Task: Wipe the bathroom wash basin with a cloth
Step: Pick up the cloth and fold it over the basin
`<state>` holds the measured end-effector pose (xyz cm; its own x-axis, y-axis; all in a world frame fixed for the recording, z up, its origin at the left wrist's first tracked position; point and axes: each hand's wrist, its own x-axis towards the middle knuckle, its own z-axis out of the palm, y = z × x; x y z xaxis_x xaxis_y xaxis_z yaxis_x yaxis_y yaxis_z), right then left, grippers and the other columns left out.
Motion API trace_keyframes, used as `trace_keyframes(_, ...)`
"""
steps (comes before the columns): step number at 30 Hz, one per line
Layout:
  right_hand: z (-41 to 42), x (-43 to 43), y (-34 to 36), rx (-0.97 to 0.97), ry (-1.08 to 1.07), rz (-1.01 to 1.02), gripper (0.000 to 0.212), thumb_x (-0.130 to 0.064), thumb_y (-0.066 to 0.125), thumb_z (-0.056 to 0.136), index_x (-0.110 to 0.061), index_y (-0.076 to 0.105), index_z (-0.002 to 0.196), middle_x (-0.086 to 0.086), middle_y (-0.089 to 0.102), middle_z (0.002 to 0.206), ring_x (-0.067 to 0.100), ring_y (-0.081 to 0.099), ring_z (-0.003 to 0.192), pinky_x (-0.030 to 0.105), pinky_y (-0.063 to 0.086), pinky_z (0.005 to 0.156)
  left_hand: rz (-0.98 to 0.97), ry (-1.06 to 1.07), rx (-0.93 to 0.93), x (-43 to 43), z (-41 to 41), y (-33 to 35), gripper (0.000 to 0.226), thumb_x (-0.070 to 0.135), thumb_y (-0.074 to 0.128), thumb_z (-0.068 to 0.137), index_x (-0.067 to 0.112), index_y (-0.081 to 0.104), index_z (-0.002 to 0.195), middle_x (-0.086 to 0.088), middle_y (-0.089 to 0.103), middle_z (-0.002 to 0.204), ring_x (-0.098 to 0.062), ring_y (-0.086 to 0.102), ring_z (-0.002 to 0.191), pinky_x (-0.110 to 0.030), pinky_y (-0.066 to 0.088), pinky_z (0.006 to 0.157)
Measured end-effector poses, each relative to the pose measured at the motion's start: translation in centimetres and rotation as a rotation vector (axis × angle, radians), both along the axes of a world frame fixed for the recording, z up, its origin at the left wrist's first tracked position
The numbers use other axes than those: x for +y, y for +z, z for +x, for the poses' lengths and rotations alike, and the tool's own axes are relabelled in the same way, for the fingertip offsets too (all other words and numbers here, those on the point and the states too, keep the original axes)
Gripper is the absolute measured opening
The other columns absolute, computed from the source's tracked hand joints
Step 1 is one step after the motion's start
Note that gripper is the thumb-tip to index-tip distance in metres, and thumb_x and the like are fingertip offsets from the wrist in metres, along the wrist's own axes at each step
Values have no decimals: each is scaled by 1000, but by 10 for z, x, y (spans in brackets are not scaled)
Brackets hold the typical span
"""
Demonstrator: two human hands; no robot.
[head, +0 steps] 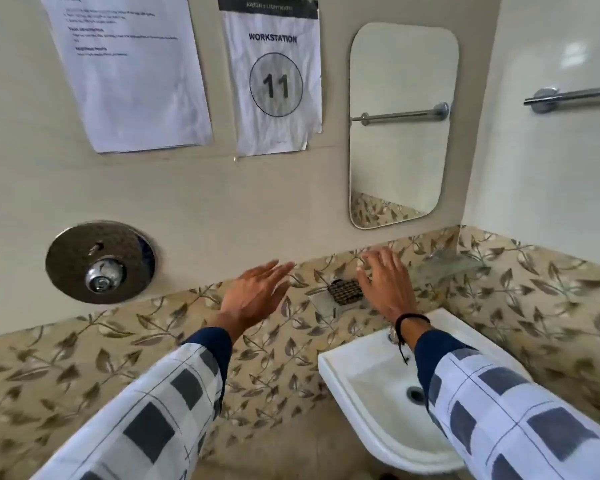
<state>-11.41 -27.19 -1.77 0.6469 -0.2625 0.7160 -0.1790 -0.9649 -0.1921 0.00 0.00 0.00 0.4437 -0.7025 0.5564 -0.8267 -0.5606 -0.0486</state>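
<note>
Both hands are held out in front of the wall, fingers spread and palms empty, so nothing is gripped by either. The left hand [257,292] is raised over the leaf-patterned tiles, turned partly on edge, well left of the basin [371,382]. The right hand [387,285] is spread palm-down above the basin's back edge, just beside a dark woven cloth [344,291], which is seen lying on a small shelf [321,303] fixed to the tiles between the two hands; whether the thumb touches the cloth cannot be told. A black thread band [411,318] is worn on the right wrist, with a loose end hanging down. Both forearms are covered by white sleeves [160,410] checked in grey, with dark blue cuffs. The white basin is mounted on the tiled wall at the lower right, its drain [415,393] showing at the bottom of the bowl, and a tap [392,336] stands at its back edge, largely hidden by the right wrist. A round chrome valve plate [99,261] is set into the wall at the left. Two paper sheets are taped above, one marked WORKSTATION 11 [274,77]. A mirror [400,123] is hung over the basin, and a towel rail [572,95] is fixed to the right wall.
</note>
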Motion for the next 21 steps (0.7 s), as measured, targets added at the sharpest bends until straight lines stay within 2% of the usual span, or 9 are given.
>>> trace_keyframes(2, -3, -6, -17, 72, -7, 39, 34, -30, 52, 95, -13, 58, 123, 7, 55, 125, 26, 50, 115, 40, 45, 98, -21, -59, 5, -16, 0, -18, 36, 36, 46, 103, 22, 61, 133, -3, 64, 133, -20, 59, 125, -40, 54, 97)
trace_keyframes(4, -2, -14, -39, 149, -27, 61, 34, -28, 53, 95, -12, 58, 124, 6, 56, 126, 26, 50, 115, 40, 46, 97, 4, -77, -12, -36, 4, -42, 30, 33, 47, 101, 19, 70, 113, -3, 72, 116, -23, 69, 105, -36, 59, 80)
trace_keyframes(7, 3, -22, -52, 207, -64, 95, 33, -25, 54, 94, -12, 58, 124, 5, 55, 127, 25, 50, 113, 40, 47, 94, 41, -61, 5, -62, 23, -59, 34, 37, 40, 100, 21, 69, 95, 2, 71, 96, -21, 67, 87, -34, 54, 67)
trace_keyframes(11, 20, -25, -61, 290, -116, 130, 36, -25, 56, 93, -14, 56, 127, 2, 53, 129, 23, 48, 115, 39, 45, 98, 71, -46, 85, -91, 53, -69, 42, 45, 29, 96, 24, 65, 90, 2, 68, 84, -21, 64, 73, -29, 43, 57)
trace_keyframes(13, 31, -27, -63, 325, -134, 170, 37, -24, 56, 91, -16, 56, 127, 1, 53, 128, 22, 46, 116, 38, 43, 99, 65, -79, 116, -105, 68, -69, 45, 48, 23, 95, 25, 62, 91, 2, 66, 84, -18, 57, 67, -27, 36, 56)
trace_keyframes(16, 44, -26, -66, 365, -167, 226, 35, -23, 58, 90, -18, 59, 125, 0, 53, 126, 22, 44, 117, 37, 44, 97, 76, -113, 197, -125, 86, -70, 37, 44, 32, 100, 24, 63, 97, 2, 66, 90, -11, 48, 66, -23, 33, 55)
trace_keyframes(19, 51, -22, -72, 372, -205, 234, 29, -24, 58, 88, -18, 63, 116, 0, 54, 125, 22, 44, 117, 35, 42, 97, 124, -139, 302, -146, 100, -73, 30, 36, 42, 101, 19, 65, 109, 0, 66, 103, -15, 59, 85, -27, 46, 67)
trace_keyframes(21, 50, -19, -75, 373, -233, 245, 24, -25, 56, 88, -19, 65, 109, 0, 53, 125, 22, 44, 118, 33, 42, 92, 141, -145, 371, -158, 105, -75, 30, 36, 44, 101, 16, 63, 112, -2, 63, 107, -15, 58, 89, -29, 51, 74)
